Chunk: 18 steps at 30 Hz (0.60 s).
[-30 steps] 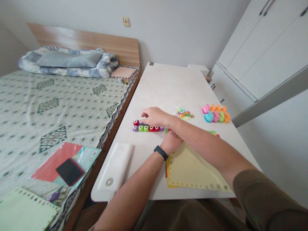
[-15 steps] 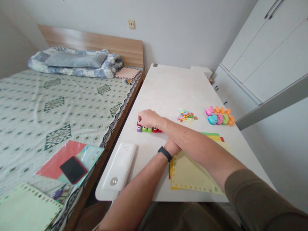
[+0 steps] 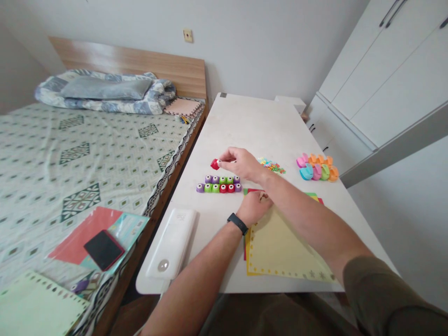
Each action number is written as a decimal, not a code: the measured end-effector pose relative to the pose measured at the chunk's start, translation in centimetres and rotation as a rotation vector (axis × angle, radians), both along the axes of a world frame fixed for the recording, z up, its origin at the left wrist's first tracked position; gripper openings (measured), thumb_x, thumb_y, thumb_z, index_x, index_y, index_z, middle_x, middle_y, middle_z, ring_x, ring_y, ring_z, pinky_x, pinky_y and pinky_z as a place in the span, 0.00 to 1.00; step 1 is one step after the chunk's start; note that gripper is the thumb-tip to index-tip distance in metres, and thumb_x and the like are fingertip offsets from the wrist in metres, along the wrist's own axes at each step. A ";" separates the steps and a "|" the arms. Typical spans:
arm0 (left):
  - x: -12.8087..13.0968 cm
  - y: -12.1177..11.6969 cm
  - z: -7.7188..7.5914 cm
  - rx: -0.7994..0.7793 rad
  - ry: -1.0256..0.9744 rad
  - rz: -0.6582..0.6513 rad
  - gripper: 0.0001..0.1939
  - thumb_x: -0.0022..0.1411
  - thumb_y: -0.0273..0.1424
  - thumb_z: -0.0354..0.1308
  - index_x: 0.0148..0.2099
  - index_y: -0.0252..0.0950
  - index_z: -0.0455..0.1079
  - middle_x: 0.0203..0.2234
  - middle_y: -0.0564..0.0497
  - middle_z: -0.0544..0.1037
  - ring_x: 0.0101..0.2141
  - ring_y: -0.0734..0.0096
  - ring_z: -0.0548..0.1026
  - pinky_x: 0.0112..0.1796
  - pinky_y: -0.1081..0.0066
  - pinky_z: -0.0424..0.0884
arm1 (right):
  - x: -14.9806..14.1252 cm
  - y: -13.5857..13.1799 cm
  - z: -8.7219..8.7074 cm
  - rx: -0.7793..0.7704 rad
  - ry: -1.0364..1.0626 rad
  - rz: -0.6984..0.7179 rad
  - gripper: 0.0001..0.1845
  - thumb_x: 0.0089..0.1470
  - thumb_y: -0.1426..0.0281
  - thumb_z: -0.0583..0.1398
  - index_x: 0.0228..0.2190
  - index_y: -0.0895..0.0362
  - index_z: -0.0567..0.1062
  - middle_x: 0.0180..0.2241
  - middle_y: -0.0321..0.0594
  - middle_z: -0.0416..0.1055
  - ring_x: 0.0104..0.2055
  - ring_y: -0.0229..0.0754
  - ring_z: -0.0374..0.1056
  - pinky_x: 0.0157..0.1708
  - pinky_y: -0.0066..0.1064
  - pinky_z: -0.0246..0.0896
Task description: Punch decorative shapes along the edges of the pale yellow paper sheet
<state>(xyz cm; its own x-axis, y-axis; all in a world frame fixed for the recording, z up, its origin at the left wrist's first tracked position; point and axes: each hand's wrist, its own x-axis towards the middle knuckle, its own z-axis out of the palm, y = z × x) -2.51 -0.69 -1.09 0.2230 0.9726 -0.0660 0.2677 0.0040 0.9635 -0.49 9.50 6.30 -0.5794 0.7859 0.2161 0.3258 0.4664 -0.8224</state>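
The right hand pinches the red punch between thumb and fingers, beyond the left part of the rows of small punches. The red punch is small and glossy, with a rounded body and a white patch facing the fingers; the shape it cuts is too small to make out.

The left hand, a black band on its wrist, lies at the far left corner of the paper stack, under the crossing right forearm. Its fingers are partly hidden, so I cannot tell whether they grip anything.

The small punches stand in two rows, purple, green and red, each with a white top bearing a dark mark. The top sheet is pale yellow, with cut-outs along its left and near edges; green, red and deeper yellow sheets peek out beneath.

Loose confetti lies just beyond the right forearm. Larger punches in pink, orange, blue and green sit by the right edge of the white desk. A white device lies at the near left corner. On the bed is a dark phone.
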 end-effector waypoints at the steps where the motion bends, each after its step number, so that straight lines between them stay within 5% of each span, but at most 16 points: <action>1: -0.1 -0.1 -0.1 0.014 0.000 -0.018 0.11 0.61 0.35 0.59 0.33 0.32 0.76 0.28 0.50 0.80 0.30 0.68 0.74 0.29 0.73 0.65 | 1.6 -0.3 0.1 -0.050 0.058 -0.009 0.12 0.56 0.62 0.64 0.37 0.57 0.75 0.39 0.41 0.79 0.38 0.39 0.72 0.41 0.33 0.67; 10: -0.1 -0.1 0.5 -0.039 -0.004 0.025 0.14 0.58 0.41 0.61 0.32 0.33 0.72 0.23 0.52 0.76 0.24 0.73 0.69 0.24 0.75 0.60 | 16.0 -2.8 -1.6 -0.305 0.173 -0.151 0.15 0.52 0.62 0.68 0.35 0.56 0.71 0.40 0.43 0.78 0.39 0.41 0.73 0.42 0.37 0.68; 18: 0.0 -0.3 0.7 -0.151 -0.047 0.025 0.16 0.56 0.44 0.62 0.29 0.35 0.70 0.19 0.54 0.72 0.21 0.73 0.68 0.21 0.75 0.57 | 23.3 -4.2 -3.9 -0.401 -0.007 -0.152 0.27 0.47 0.64 0.70 0.49 0.57 0.75 0.46 0.47 0.76 0.45 0.46 0.72 0.50 0.42 0.67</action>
